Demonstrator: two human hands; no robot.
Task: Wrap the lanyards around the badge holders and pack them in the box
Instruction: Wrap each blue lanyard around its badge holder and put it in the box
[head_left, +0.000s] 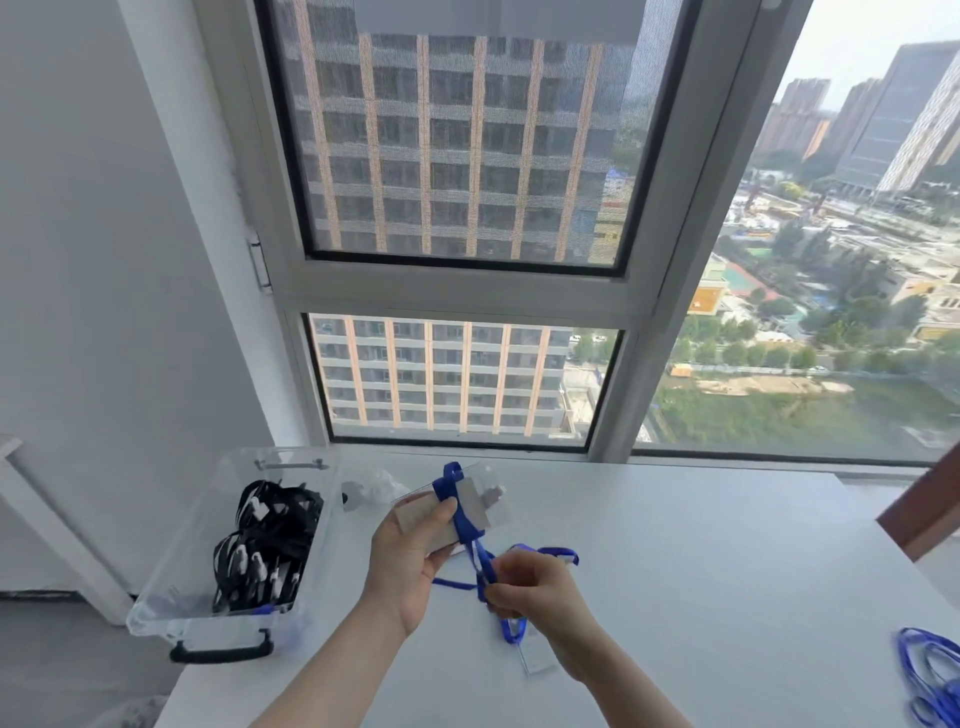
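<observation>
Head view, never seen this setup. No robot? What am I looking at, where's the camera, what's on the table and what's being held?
There is no machine here. A person works bare-handed, and the single picture comes from a wide-angle camera worn on their head, looking forward and down. That is why both forearms enter from the bottom.

The left hand holds a clear badge holder above the white table, with its thumb on the blue lanyard looped around the holder. The right hand pinches the loose part of that lanyard lower down.

At the table's left edge sits a clear box with black-lanyard bundles inside. More blue lanyards lie at the far right. Behind it all is a window.
</observation>
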